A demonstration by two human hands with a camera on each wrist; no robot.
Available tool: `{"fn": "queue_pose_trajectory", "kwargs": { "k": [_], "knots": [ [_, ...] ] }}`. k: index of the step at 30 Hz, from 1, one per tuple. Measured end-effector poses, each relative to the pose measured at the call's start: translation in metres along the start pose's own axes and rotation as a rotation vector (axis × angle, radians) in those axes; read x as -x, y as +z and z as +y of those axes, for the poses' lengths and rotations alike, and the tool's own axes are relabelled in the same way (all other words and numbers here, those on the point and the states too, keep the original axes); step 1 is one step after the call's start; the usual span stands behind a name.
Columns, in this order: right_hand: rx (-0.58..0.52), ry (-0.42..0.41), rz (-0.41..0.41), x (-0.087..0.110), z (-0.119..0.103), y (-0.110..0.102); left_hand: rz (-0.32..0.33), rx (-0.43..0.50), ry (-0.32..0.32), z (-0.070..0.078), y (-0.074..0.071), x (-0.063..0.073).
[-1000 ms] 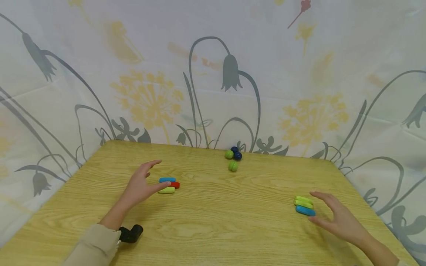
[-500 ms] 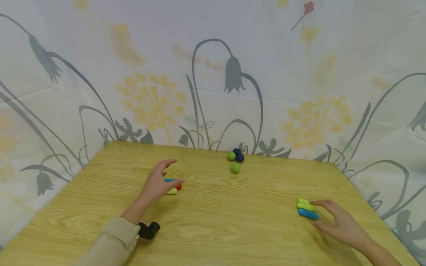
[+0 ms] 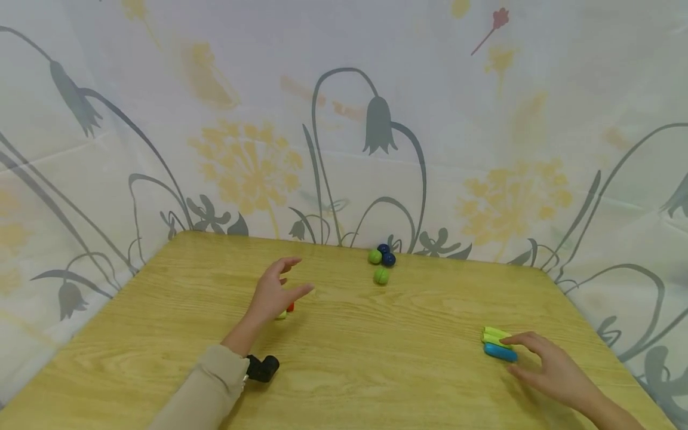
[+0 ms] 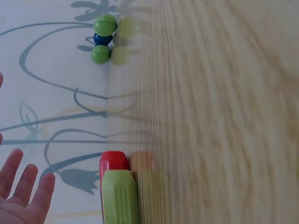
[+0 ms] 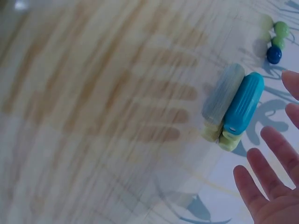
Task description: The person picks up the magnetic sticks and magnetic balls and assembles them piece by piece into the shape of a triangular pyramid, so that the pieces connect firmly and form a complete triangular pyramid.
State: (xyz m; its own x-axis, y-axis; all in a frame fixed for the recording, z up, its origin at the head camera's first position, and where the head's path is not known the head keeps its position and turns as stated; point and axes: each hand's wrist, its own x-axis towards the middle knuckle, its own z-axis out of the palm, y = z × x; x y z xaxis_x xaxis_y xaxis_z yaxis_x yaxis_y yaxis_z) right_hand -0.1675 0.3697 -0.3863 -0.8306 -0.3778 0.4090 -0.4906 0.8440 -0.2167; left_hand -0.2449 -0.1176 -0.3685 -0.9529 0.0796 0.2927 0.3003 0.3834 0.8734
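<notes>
My left hand (image 3: 274,297) hovers with spread fingers above the left group of short, rounded stick-like pieces. A red piece (image 3: 291,307) and a yellow-green piece (image 3: 282,315) peek out below it; the hand covers the rest. The left wrist view shows that red piece (image 4: 113,160) beside the yellow-green one (image 4: 120,198), both apart from the fingers. My right hand (image 3: 553,371), thumb and fingers apart, is just right of a blue piece (image 3: 500,352) and yellow-green pieces (image 3: 495,333) lying side by side. Neither hand holds anything.
At the back middle of the wood-grain table (image 3: 344,370) lie two green balls (image 3: 381,276) and two dark blue balls (image 3: 389,260). A flower-patterned cloth (image 3: 344,149) hangs behind the table. A black object (image 3: 263,368) sits at my left wrist.
My left hand has moved right over the left group, hiding its blue piece. My right hand has shifted slightly right and down in the view. The pieces lie as before.
</notes>
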Motion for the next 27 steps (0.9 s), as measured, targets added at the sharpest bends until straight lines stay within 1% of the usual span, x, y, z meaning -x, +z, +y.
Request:
{"fn": "queue_pose_trajectory", "kwargs": {
  "k": [4, 8, 11, 15, 18, 23, 27],
  "knots": [
    [-0.026, -0.011, 0.0, 0.003, 0.001, 0.001, -0.004, 0.011, -0.014, 0.001, 0.007, -0.002],
    [-0.045, -0.035, 0.004, 0.003, 0.003, 0.002, 0.008, 0.008, 0.023, 0.001, 0.017, -0.007],
    [-0.072, -0.045, -0.008, 0.0, 0.004, 0.003, 0.019, 0.018, 0.05, 0.002, 0.025, -0.011],
    [-0.096, -0.062, -0.019, -0.002, 0.005, 0.003, 0.021, 0.039, 0.05, 0.004, 0.035, -0.014],
    [-0.101, -0.072, -0.015, -0.003, 0.005, 0.004, 0.013, 0.035, 0.052, 0.004, 0.043, -0.017],
    [-0.112, -0.068, -0.024, -0.004, 0.004, 0.004, 0.003, 0.024, 0.042, 0.004, 0.054, -0.022],
    [-0.127, -0.054, -0.054, -0.003, 0.004, 0.003, -0.022, 0.032, 0.03, 0.007, 0.062, -0.025]
  ]
}}
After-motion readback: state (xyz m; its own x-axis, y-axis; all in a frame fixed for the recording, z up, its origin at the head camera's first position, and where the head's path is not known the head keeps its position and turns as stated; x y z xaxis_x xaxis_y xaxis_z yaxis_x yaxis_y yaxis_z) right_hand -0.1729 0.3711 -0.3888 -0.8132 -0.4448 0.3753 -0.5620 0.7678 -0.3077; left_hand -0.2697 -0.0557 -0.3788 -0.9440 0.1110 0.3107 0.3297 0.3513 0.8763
